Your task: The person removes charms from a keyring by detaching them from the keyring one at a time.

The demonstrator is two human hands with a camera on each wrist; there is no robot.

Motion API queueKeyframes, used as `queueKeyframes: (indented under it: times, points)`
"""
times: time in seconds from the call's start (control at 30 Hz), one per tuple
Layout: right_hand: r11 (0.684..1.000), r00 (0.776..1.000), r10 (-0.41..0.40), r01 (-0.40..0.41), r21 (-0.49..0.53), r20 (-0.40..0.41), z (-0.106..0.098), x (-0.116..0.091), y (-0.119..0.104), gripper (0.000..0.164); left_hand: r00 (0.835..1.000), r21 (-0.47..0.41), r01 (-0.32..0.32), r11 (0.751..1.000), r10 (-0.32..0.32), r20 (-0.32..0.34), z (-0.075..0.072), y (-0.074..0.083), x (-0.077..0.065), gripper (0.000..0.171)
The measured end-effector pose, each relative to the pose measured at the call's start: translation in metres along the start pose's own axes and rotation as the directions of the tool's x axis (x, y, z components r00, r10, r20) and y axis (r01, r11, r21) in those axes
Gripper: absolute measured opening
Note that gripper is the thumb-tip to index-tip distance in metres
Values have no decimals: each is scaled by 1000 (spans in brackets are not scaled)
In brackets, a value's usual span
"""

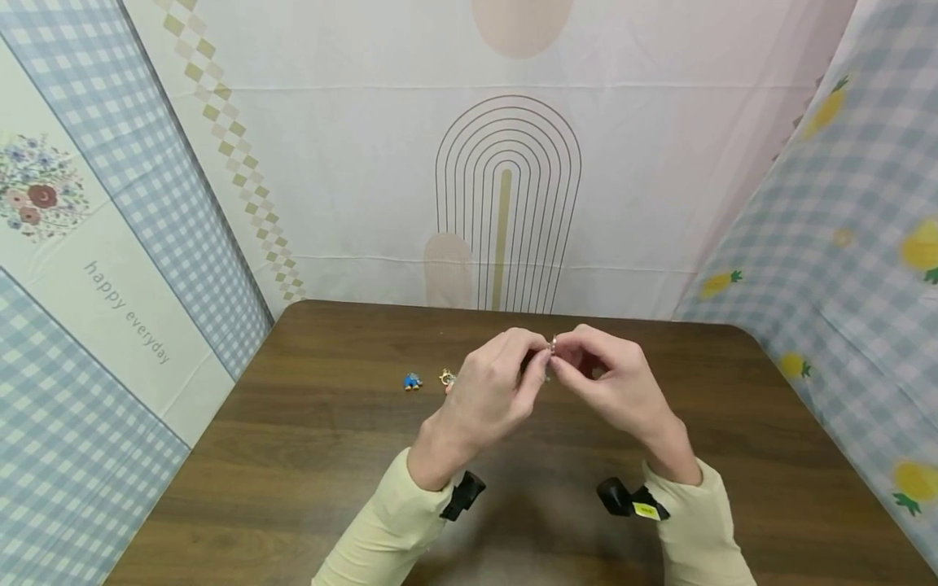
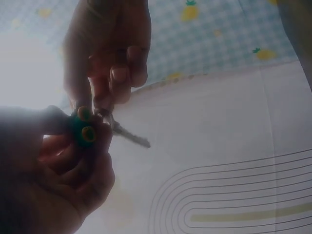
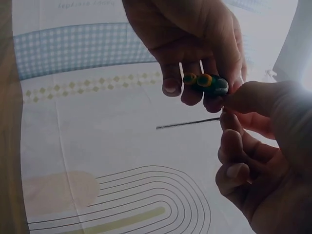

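My left hand [image 1: 494, 382] and right hand [image 1: 619, 382] meet fingertip to fingertip above the far half of the table. Between the left fingers is a small green figure charm [image 3: 209, 84] with orange-rimmed round feet, seen in both wrist views. A thin key [image 2: 131, 136] sticks out from where the hands meet. My right thumb and fingers pinch at a small metal ring [image 1: 554, 343] beside the charm. How ring, key and charm join is hidden by fingertips.
On the brown wooden table [image 1: 256, 456] lies a small blue figure charm [image 1: 413, 382]. Next to it, a charm with a gold-coloured clasp [image 1: 446, 377] is partly behind my left hand. A patterned cloth [image 1: 366, 179] hangs at the table's back edge.
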State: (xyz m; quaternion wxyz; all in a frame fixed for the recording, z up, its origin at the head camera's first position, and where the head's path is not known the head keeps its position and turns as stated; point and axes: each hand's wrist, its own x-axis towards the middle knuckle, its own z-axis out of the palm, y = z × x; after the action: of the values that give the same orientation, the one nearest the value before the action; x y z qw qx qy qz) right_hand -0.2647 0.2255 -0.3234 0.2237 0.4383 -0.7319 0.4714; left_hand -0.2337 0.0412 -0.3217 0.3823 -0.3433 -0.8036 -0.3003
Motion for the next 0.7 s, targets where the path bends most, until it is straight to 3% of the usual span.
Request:
queueKeyframes:
  times: [0.13,0.3,0.5,0.7]
  points:
    - [993,993,-109,108,-43,-35,3,2,0,27,1000,-1,-6,1000,6,26,-3,-1,0,5]
    - [979,977,-202,203,2,-70,4,4,4,26,998,7,-45,999,45,39,-8,-3,1,5]
    - [969,965,-245,248,14,-90,5,3,6,17,988,182,-152,971,152,10,-12,-5,2,7]
    - [968,964,-248,250,9,-93,4,4,5,17,981,311,-177,934,194,-22,-11,-4,1,8]
